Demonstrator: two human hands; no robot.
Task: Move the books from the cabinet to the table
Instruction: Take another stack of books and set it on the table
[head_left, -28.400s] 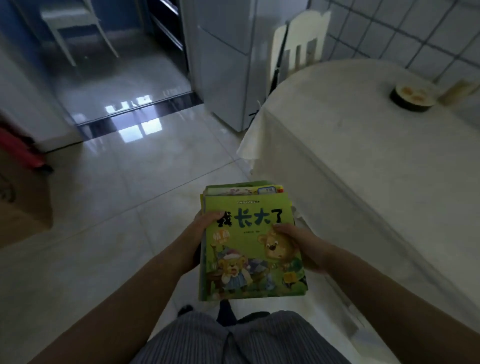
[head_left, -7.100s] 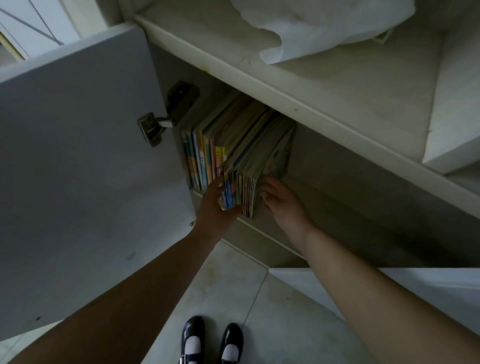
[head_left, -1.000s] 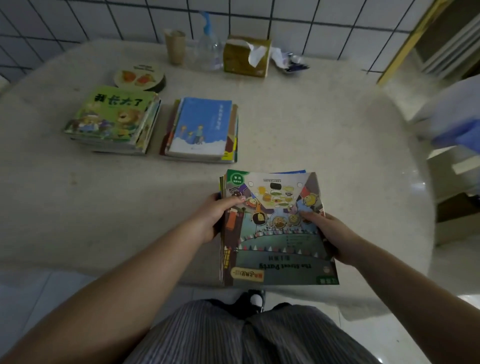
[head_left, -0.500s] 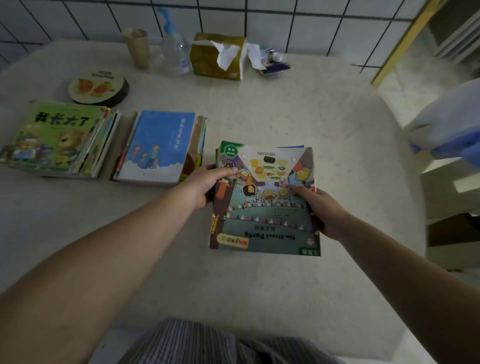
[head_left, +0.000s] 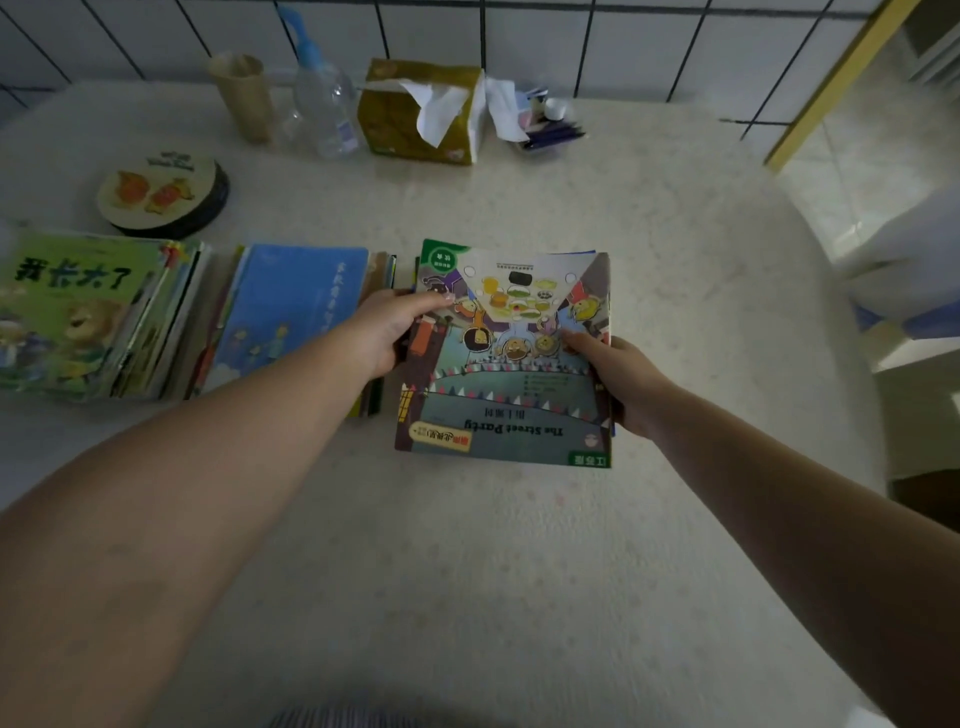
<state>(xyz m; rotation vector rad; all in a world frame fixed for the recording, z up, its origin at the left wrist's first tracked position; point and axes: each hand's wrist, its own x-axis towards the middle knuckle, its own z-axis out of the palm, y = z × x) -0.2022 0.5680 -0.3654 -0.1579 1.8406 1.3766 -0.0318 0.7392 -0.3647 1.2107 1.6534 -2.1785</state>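
A stack of thin picture books (head_left: 511, 395), topped by "The Street Party" cover lying upside down to me, is over the middle of the table (head_left: 519, 571). My left hand (head_left: 389, 332) grips its left edge with the thumb on the cover. My right hand (head_left: 621, 376) grips its right edge. Whether the stack rests on the table I cannot tell. Just left of it lies a pile with a blue cover (head_left: 291, 312) on top. Further left is a pile topped by a green bear book (head_left: 67, 312).
Along the tiled wall stand a round tin (head_left: 163, 192), a paper cup (head_left: 244, 101), a clear bottle (head_left: 322, 111), a tissue box (head_left: 421, 114) and small items (head_left: 545, 124). A white and blue object (head_left: 914, 270) is off the table's right edge.
Both hands have carried the stack forward over the table, close beside the blue-covered pile. The view has shifted nearer to the table.
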